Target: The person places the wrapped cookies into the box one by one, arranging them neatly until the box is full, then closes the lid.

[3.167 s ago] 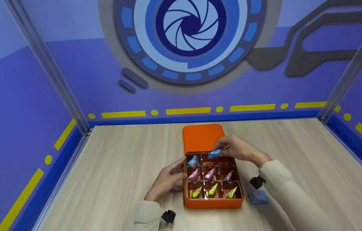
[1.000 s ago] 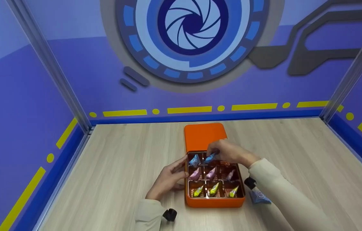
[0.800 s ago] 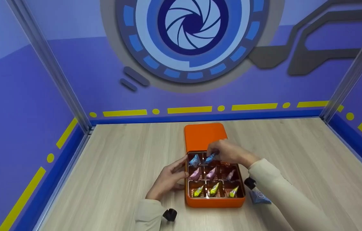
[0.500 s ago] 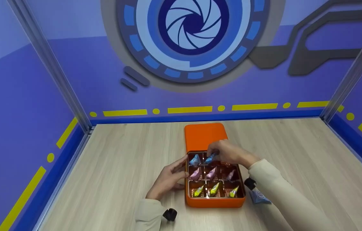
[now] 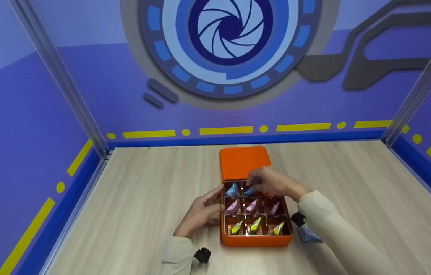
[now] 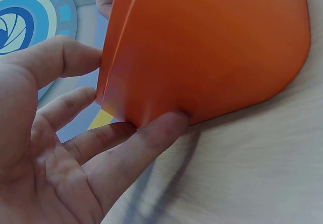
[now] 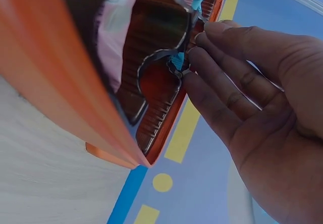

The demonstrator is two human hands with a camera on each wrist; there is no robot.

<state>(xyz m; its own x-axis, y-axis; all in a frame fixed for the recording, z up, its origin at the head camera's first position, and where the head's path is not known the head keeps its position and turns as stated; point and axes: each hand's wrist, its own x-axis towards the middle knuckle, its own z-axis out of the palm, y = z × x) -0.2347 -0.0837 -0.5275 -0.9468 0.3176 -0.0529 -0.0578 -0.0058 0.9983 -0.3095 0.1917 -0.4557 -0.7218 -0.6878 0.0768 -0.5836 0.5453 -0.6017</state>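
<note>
An orange tin (image 5: 255,241) holds a brown tray split into compartments, seen in the head view. My left hand (image 5: 199,215) rests against its left wall, fingers extended; the left wrist view shows the fingertips on the orange side wall (image 6: 217,47). Over the back row is my right hand (image 5: 271,179), its fingertips down at the back-middle compartment. A blue wrapped candy (image 5: 249,191) lies there, partly covered by those fingers. In the right wrist view the fingers (image 7: 214,108) reach straight to the compartment's edge, with a bit of blue wrapper (image 7: 176,61) below them. Another blue candy (image 5: 232,190) sits in the back-left compartment.
Pink candies (image 5: 251,206) fill the middle row and yellow candies (image 5: 255,226) the front row. An orange lid (image 5: 244,162) lies behind the tin. A blue wrapped candy (image 5: 308,235) is on the table right of the tin, under the right forearm. Printed walls enclose the table.
My right hand has carried the blue candy down and left into the back-middle compartment. Since half a second ago the candy has sunk slightly away from the fingertips. The left hand stays put.
</note>
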